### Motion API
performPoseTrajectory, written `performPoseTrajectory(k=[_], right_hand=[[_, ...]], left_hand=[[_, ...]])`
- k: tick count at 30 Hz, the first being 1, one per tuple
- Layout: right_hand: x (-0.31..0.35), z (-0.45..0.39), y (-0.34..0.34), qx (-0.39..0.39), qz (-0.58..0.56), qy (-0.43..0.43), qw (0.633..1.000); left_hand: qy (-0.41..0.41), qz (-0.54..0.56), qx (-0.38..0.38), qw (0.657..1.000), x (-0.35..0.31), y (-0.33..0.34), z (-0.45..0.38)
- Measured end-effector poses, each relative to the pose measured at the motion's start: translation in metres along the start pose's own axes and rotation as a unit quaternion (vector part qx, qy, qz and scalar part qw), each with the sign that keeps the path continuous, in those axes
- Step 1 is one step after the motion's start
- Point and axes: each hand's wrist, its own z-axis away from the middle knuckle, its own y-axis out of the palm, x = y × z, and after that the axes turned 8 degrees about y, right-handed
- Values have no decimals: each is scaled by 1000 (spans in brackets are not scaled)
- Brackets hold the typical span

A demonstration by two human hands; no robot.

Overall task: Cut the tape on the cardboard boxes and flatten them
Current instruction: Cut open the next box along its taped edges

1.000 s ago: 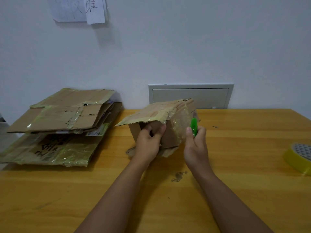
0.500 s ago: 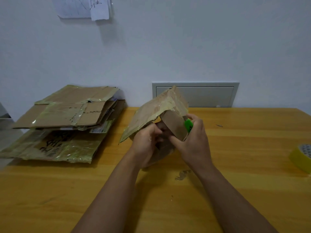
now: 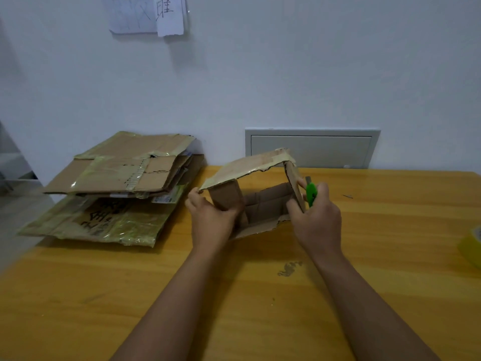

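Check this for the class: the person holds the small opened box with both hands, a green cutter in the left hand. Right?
Not quite. The head view shows the green cutter in the right hand, not the left. The left hand grips only the small opened box, which both hands do hold.

Quick count: one opened cardboard box mid-worktop, two hands on it, left hand and right hand. One green cutter. One stack of flattened boxes off to the left, at least three sheets in there, exact number hard to tell. One yellow tape roll at the right edge. Two paper notes up on the wall, one grey panel, one wooden worktop.
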Motion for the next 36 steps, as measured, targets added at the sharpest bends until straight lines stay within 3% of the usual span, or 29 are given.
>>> performPoseTrajectory(k=[7,11,16,18,21,23,25,27,29,31,33,36], right_hand=[[-18,-5,-6,79,11,10,997],[-30,-8,-18,131,42,14,990],[-42,-10,-20,226,168,31,959],[-45,-9,-16,246,200,53,947],[-47,-7,-12,259,205,79,941],[-45,-6,-11,272,218,87,933],[-43,-4,-10,288,236,84,924],[-40,-3,-10,298,243,84,919],[-39,-3,-11,319,235,84,914],[-41,-3,-13,355,200,90,909],[-41,-1,-16,365,108,109,918],[-33,-1,-19,296,-16,109,949]], left_hand=[[-112,219,83,966,5,-2,5],[-91,284,136,945,17,-16,1],[-133,370,157,906,33,-35,1],[-114,274,182,938,37,-43,4],[-10,-1,192,981,44,-56,2],[57,-184,190,963,42,-60,0],[140,-319,204,915,37,-57,2],[209,-359,269,869,26,-47,5],[203,-327,344,857,13,-35,7],[147,-264,352,886,5,-21,6],[102,-219,303,922,8,-3,6],[92,-265,262,923,24,19,11]])
